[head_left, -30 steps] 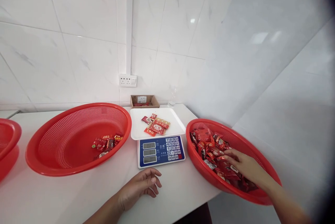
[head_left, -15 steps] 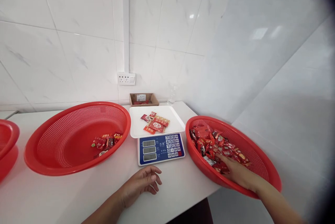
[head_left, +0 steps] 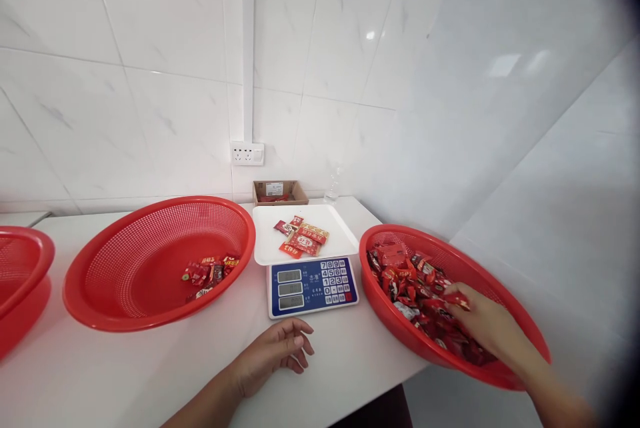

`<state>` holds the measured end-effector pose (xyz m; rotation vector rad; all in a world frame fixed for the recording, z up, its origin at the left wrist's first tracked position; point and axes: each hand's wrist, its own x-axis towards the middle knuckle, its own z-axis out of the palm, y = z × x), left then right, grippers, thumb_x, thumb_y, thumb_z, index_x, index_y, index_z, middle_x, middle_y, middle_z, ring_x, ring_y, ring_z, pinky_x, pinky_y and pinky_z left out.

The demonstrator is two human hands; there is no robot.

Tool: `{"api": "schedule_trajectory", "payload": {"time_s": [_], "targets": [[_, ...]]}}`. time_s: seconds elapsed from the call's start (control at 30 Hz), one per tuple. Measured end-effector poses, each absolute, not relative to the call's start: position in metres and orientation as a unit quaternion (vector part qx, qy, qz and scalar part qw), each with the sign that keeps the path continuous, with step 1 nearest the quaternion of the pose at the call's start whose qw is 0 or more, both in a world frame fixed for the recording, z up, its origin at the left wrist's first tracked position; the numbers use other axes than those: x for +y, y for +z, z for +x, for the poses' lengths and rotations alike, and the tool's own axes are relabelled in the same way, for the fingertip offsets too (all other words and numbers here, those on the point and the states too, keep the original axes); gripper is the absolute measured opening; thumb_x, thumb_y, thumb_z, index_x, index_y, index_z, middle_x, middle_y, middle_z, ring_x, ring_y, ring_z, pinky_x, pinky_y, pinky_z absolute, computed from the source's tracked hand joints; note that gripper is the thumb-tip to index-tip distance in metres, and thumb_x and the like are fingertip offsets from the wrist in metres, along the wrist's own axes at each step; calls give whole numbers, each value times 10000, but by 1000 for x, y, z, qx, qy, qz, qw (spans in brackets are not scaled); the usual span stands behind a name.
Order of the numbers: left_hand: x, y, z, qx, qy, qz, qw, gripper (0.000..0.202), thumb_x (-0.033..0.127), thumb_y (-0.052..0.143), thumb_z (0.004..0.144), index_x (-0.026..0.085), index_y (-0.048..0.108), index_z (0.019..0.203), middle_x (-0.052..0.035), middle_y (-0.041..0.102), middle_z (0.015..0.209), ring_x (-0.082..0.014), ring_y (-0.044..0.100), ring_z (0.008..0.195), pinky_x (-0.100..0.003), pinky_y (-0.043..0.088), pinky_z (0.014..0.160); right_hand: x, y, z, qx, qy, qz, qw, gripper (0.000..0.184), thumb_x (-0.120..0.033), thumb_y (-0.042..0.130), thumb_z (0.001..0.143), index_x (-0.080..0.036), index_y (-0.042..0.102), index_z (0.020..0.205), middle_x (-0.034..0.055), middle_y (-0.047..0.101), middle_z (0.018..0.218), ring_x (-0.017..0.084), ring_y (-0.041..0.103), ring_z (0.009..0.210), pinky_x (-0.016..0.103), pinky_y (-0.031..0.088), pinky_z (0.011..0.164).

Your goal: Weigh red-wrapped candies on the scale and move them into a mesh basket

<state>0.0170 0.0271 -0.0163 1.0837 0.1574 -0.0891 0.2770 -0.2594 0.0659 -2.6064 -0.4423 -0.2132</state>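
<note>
- The white table (head_left: 125, 375) carries everything and runs along the tiled wall, ending at the right corner of the room.
- A large red basket (head_left: 150, 308) stands in the middle-left part of the table; a small heap of candies (head_left: 207, 273) lies at its bottom, on the side near the scale.
- A second red basket (head_left: 505, 291) sits at the right edge of the table and hangs partly over it. It holds a big pile of red wrapped sweets (head_left: 407, 275).
- A part of a third red basket (head_left: 20, 268) shows at the left edge.
- The scale (head_left: 313, 285) stands between the two large baskets, near the back; its white tray (head_left: 335, 245) carries a few packets (head_left: 303, 239).
- A small cardboard box (head_left: 279, 191) and a clear bottle (head_left: 331, 189) stand at the back edge, against the wall.
- The right hand (head_left: 483, 321) is inside the right basket, on top of the pile; the fingers are curled and seem to pinch one red sweet at their tips.
- The left hand (head_left: 277, 355) rests on the table just in front of the scale, palm down, fingers loosely bent, holding nothing.
- I judge that the step in hand is taking sweets from the right basket. The next move would ask for a firm grip on the wrapper, then a lift over the basket rim toward the tray.
</note>
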Motion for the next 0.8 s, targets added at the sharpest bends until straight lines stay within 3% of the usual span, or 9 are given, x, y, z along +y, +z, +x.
{"api": "schedule_trajectory", "payload": {"time_s": [0.17,0.33,0.47,0.63,0.8], "targets": [[27,-16,17,72,-43,516,853,326,365,606,791,155,542,1032,-65,588,913,-129,570,748,-290,430,716,-256,96,266,-72,-72,-946,308,198,-429,538,670,-255,559,763,14,638,623,224,596,588,334,428,555],[27,-19,17,67,-45,510,857,325,359,610,788,155,545,1033,-68,590,913,-131,579,739,-290,434,713,-242,115,250,49,-63,-823,562,282,-393,684,559,-268,568,783,-20,599,609,167,571,508,289,467,468],[27,-21,18,63,-44,496,865,316,348,616,786,155,548,1027,-78,590,921,-152,595,770,-300,444,715,-230,113,242,11,-21,-678,735,353,-347,771,461,-279,559,735,-43,591,663,161,580,526,275,507,426],[26,-22,18,35,-45,449,892,429,345,676,730,187,530,1101,-118,549,1070,-236,570,967,-351,475,731,-191,84,198,-57,85,-664,740,437,-387,799,418,-302,584,789,-46,634,691,152,601,569,237,534,474],[25,-15,15,-8,-57,422,905,566,332,702,709,241,470,1218,-134,470,1241,-289,486,1120,-390,480,750,-137,25,134,-115,294,-688,653,383,-457,733,566,-245,536,817,-34,639,705,142,587,592,244,495,507]]}}
